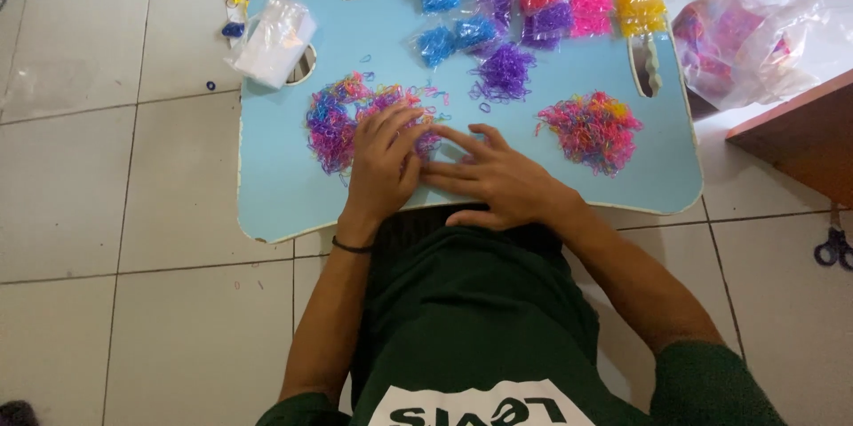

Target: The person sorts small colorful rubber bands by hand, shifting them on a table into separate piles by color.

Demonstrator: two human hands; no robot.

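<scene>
both hands (444, 168) flat — fingers spread on mixed bands (342, 119)

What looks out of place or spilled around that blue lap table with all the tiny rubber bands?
A few things. One small band lies alone on the floor tiles left of the blue table, apart from the piles. Loose purple bands spill out beside their packets. A pair of scissors lies on the floor at the right edge.

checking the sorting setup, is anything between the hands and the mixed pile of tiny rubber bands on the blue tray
Nothing visible. The left hand lies on the mixed pile of tiny rubber bands, and the right hand touches its near edge on the blue tray.
</scene>
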